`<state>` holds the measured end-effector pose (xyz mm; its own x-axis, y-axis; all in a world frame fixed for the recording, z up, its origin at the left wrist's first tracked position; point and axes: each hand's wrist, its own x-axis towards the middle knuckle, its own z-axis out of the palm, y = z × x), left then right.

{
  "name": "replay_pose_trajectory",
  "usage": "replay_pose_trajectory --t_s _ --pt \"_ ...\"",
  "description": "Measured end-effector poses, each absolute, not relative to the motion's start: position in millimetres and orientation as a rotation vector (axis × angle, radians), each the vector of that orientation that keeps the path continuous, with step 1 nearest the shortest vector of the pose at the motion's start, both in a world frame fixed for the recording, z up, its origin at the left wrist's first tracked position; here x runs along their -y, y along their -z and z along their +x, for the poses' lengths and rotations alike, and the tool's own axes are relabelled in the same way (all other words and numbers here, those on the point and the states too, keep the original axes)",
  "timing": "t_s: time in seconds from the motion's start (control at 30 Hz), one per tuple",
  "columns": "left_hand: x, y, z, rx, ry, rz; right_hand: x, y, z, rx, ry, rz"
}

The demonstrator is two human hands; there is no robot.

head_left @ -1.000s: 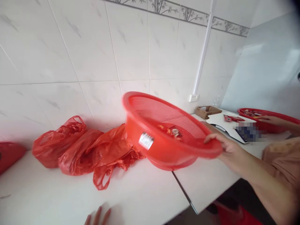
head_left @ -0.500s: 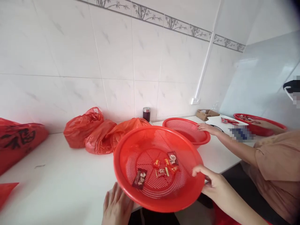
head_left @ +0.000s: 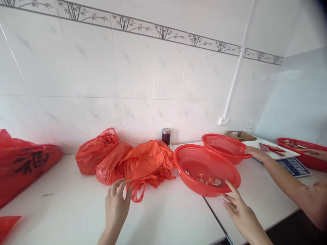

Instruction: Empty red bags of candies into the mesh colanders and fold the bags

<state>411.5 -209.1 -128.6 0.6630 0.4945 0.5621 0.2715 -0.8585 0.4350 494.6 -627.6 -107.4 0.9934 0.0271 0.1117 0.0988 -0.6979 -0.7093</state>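
Note:
A red mesh basket (head_left: pixel 187 154) with a few small wrapped sweets (head_left: pixel 207 179) in it rests on the white counter (head_left: pixel 63 211). My right hand (head_left: pixel 236 207) is open, fingers spread, just touching the basket's near rim. My left hand (head_left: pixel 116 204) is open too, fingers curved, reaching toward the handle loop of an orange-red plastic bag (head_left: pixel 146 163). Two more red bags (head_left: pixel 95 151) lie to the left of it against the wall.
Another person's hand (head_left: pixel 255 153) rests on a second red basket (head_left: pixel 224 144) further right. Beyond are a scale (head_left: pixel 293 165), a third red basket (head_left: pixel 304 153), a cardboard box (head_left: pixel 241 135) and a dark jar (head_left: pixel 166 136). A large red bag (head_left: pixel 22 165) lies far left.
The basket with sweets was carried by my right hand, tilted toward me, then set down on the counter. Both hands have let go. My left hand moved up toward the bags.

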Motion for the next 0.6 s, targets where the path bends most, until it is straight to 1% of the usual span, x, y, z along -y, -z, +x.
replay_pose_trajectory --t_s 0.13,0.23,0.3,0.47,0.6 --pt "195 123 431 -0.711 -0.83 2.679 584 113 495 0.247 -0.104 -2.014" --pt "196 120 434 -0.685 -0.699 2.733 544 104 488 0.418 -0.226 -1.947" --pt "202 119 434 -0.663 -0.687 2.743 519 92 486 0.552 -0.281 -1.966" --pt "207 124 439 -0.739 -0.72 2.729 467 68 488 0.781 -0.257 -1.928" --pt "210 119 436 -0.629 -0.693 2.717 443 65 487 0.884 -0.248 -1.894"
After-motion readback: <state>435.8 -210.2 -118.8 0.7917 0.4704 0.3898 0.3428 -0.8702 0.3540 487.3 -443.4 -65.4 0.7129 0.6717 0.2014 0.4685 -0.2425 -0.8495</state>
